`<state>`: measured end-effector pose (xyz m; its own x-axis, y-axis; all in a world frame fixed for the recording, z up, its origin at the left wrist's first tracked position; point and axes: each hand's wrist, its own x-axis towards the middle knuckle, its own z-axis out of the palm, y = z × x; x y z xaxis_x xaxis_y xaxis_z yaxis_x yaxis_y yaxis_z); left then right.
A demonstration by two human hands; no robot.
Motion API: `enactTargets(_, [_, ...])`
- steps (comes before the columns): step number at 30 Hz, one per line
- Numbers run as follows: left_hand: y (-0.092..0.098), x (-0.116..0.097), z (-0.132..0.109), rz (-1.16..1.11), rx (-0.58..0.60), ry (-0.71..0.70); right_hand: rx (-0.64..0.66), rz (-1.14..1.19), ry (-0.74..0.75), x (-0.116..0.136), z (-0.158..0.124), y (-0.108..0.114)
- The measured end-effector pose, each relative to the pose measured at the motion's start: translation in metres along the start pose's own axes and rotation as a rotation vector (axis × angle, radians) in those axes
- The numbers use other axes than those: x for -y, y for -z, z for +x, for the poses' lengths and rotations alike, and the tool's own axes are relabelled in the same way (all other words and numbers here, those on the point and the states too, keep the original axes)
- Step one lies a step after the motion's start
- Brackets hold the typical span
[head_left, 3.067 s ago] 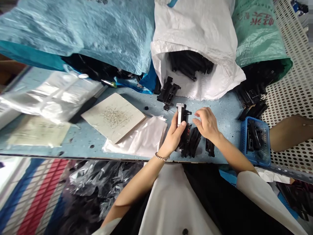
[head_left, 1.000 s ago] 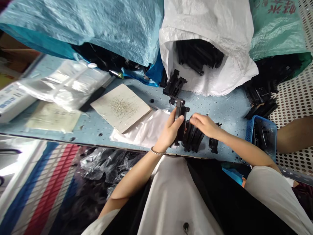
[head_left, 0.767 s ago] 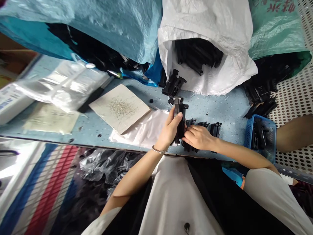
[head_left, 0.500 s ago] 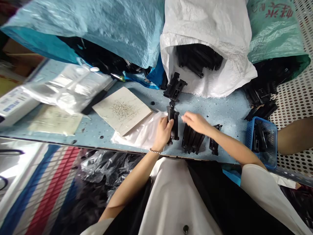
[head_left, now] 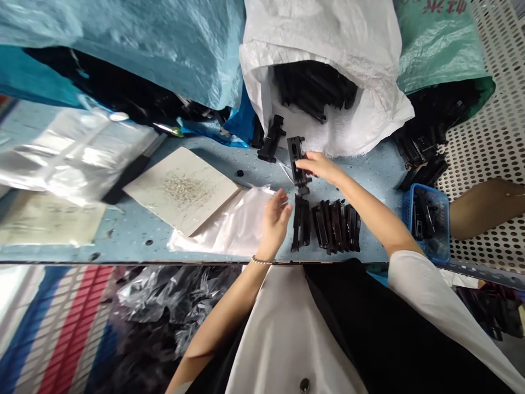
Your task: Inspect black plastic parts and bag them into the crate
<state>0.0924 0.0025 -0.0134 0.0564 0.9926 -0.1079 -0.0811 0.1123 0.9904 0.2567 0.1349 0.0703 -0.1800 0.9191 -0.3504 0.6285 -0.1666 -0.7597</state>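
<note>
My right hand (head_left: 320, 166) grips a long slotted black plastic part (head_left: 293, 150) by its side, in front of the white sack. My left hand (head_left: 275, 221) is open beside it, fingers slightly curled and apart, with nothing in them. Just right of that hand lie narrow black parts (head_left: 301, 224) on the blue table. A row of several more black parts (head_left: 336, 225) lies close together further right. Another black part (head_left: 271, 139) rests on the table left of the held one, by the sack's mouth.
A white woven sack (head_left: 328, 33) full of black parts stands between a blue bag (head_left: 164, 49) and a green bag (head_left: 443, 60). A pale square tile (head_left: 151, 189) overlaps a clear plastic bag (head_left: 233, 219). A blue basket (head_left: 438, 249) holds black pieces; another person's limb (head_left: 484, 208) is beside it.
My left hand has let go of the black parts and opened. My right hand has moved up and left and taken hold of a slotted part. The row of parts is closer together.
</note>
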Motion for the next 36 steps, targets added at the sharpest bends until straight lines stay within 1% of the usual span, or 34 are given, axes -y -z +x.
enactTargets(2, [-0.006, -0.017, 0.007, -0.138, 0.045, -0.023, 0.003, -0.169, 0.115, 0.003, -0.047, 0.0])
enactTargets(3, [-0.011, -0.025, 0.009, -0.186, 0.079, -0.024, 0.019, -0.23, 0.139, 0.004, -0.07, -0.001])
enactTargets(5, [-0.021, -0.039, 0.011, -0.24, 0.14, 0.011, 0.028, -0.288, 0.202, 0.004, -0.109, -0.003])
enactTargets(6, [-0.025, -0.044, 0.011, -0.249, 0.155, 0.04, 0.044, -0.289, 0.242, 0.003, -0.122, -0.002])
enactTargets(7, [-0.027, -0.048, 0.01, -0.251, 0.164, 0.068, 0.026, -0.298, 0.285, 0.0, -0.132, 0.001])
enactTargets(8, [-0.028, -0.052, 0.008, -0.248, 0.176, 0.089, -0.022, -0.326, 0.334, -0.003, -0.137, 0.005])
enactTargets(9, [-0.028, -0.055, 0.005, -0.24, 0.195, 0.101, -0.091, -0.38, 0.386, -0.005, -0.139, 0.01])
enactTargets(11, [-0.024, -0.058, -0.002, -0.216, 0.232, 0.112, -0.243, -0.558, 0.502, -0.009, -0.133, 0.02])
enactTargets(12, [-0.023, -0.059, -0.006, -0.205, 0.249, 0.116, -0.28, -0.651, 0.563, -0.01, -0.128, 0.024])
enactTargets(13, [-0.021, -0.06, -0.009, -0.198, 0.265, 0.12, -0.278, -0.725, 0.62, -0.011, -0.121, 0.026])
enactTargets(15, [-0.018, -0.061, -0.016, -0.194, 0.285, 0.132, -0.225, -0.788, 0.699, -0.012, -0.109, 0.027])
enactTargets(18, [-0.015, -0.063, -0.023, -0.229, 0.295, 0.172, -0.161, -0.68, 0.742, -0.013, -0.097, 0.025])
enactTargets(20, [-0.013, -0.066, -0.026, -0.298, 0.298, 0.239, -0.118, -0.604, 0.766, -0.015, -0.093, 0.023])
enactTargets(22, [-0.011, -0.07, -0.028, -0.38, 0.306, 0.32, -0.087, -0.615, 0.799, -0.016, -0.092, 0.022])
enactTargets(24, [-0.011, -0.074, -0.028, -0.449, 0.315, 0.378, -0.088, -0.647, 0.799, -0.017, -0.093, 0.018])
enactTargets(26, [-0.013, -0.075, -0.029, -0.475, 0.3, 0.391, -0.118, -0.598, 0.717, -0.017, -0.094, 0.013])
enactTargets(28, [-0.014, -0.073, -0.028, -0.455, 0.263, 0.369, -0.134, -0.469, 0.551, -0.015, -0.1, 0.007])
enactTargets(29, [-0.014, -0.071, -0.027, -0.435, 0.239, 0.352, -0.113, -0.391, 0.458, -0.014, -0.104, 0.003])
enactTargets(30, [-0.014, -0.069, -0.027, -0.416, 0.213, 0.336, -0.065, -0.325, 0.383, -0.012, -0.11, -0.001])
enactTargets(31, [-0.014, -0.068, -0.025, -0.403, 0.187, 0.322, -0.004, -0.285, 0.345, -0.011, -0.117, -0.006])
enactTargets(32, [-0.013, -0.068, -0.024, -0.397, 0.164, 0.311, 0.054, -0.278, 0.357, -0.01, -0.125, -0.012])
enactTargets(33, [-0.013, -0.068, -0.023, -0.398, 0.144, 0.303, 0.093, -0.306, 0.412, -0.01, -0.134, -0.019])
enactTargets(34, [-0.012, -0.068, -0.022, -0.402, 0.127, 0.298, 0.105, -0.361, 0.495, -0.011, -0.143, -0.027])
enactTargets(36, [-0.011, -0.068, -0.023, -0.405, 0.116, 0.291, 0.057, -0.483, 0.646, -0.014, -0.159, -0.042])
